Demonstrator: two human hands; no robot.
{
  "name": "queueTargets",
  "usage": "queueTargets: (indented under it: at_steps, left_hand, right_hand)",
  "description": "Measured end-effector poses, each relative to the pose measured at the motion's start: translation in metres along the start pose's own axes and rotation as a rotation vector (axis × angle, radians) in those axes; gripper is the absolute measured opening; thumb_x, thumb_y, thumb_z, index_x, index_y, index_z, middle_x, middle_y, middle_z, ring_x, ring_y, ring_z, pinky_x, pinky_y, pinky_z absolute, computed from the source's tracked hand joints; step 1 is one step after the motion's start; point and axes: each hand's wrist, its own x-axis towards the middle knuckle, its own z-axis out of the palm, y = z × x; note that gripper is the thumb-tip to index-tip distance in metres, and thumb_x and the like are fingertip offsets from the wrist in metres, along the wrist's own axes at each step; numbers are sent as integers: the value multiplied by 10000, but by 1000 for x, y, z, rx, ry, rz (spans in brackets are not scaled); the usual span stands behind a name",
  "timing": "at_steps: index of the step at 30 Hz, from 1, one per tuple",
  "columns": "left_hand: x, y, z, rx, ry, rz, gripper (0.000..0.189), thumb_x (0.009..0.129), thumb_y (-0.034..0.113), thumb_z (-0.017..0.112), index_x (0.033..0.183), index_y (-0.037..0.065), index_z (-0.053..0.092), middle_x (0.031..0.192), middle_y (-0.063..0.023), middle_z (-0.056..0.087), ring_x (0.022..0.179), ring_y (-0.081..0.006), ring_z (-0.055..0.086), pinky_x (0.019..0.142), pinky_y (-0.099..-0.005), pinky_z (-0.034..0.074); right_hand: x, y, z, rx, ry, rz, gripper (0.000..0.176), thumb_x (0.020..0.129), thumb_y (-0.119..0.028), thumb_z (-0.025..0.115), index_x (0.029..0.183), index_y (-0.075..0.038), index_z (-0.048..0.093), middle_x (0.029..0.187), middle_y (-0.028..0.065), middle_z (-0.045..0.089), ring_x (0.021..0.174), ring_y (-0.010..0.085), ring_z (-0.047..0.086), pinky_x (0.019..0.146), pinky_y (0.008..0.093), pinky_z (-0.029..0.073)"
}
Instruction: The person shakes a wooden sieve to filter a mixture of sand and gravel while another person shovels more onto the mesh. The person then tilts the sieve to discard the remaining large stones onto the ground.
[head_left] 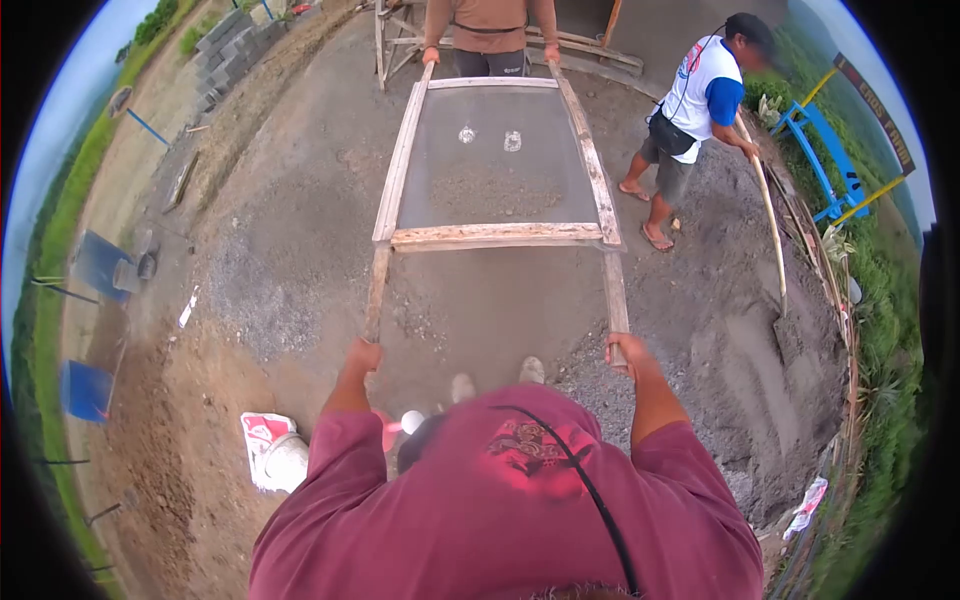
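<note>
A large wooden-framed sieve (pixel 495 235) with a fine mesh is held up between me and a person opposite. Gravel and small stones lie on the near half of its mesh, and two pale round patches show farther up. My left hand (pixel 364 355) is wrapped round the end of the left handle. My right hand (pixel 626 350) grips the end of the right handle. At the far side, the other person's two hands hold the opposite handle ends.
On the right, a person in a white and blue shirt works a long-handled shovel (pixel 768 205) in a grey sand pile (pixel 740 370). Blue containers (pixel 87 390) stand at the left. A red and white sack (pixel 262 445) and white bucket (pixel 288 462) lie near my left side.
</note>
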Motion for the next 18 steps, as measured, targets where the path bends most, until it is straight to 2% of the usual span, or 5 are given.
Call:
queueTargets:
  at_steps: [6,11,13,15,18]
  left_hand:
    - [-45,138,-110,-173,-88,53,280,685,227,672,747,-41,719,723,-233,706,739,-381,733,661,-451,564]
    - [-90,-33,51,37,-176,-37,401,721,296,675,903,-58,726,918,-290,717,955,-415,716,853,-465,557]
    - [-136,-120,83,321,-411,219,388,751,323,715,881,-43,725,855,-235,730,794,-348,735,725,-482,565]
    - [-206,-130,68,-65,-253,-56,304,753,229,763,893,-34,700,754,-165,699,693,-233,698,586,-409,536]
    - [-232,-122,48,-91,-271,-77,285,737,168,787,914,-35,694,716,-143,680,670,-199,666,565,-388,523]
  right_hand:
    - [-31,-133,-27,-47,25,-45,199,793,-305,684,909,-154,628,736,-14,654,641,143,644,740,415,504]
    - [-18,92,-28,77,41,-42,226,792,-208,687,904,-14,660,718,100,644,586,231,643,534,378,522]
    - [-46,180,-27,179,-27,74,210,759,-158,714,859,25,697,725,121,674,593,261,667,548,381,522]
    - [-37,279,-35,-246,145,13,306,750,-176,734,932,70,721,842,147,722,675,272,690,643,399,541]
    - [-43,250,-42,-426,147,-192,310,749,-176,735,938,69,716,836,145,718,693,274,692,646,406,546]
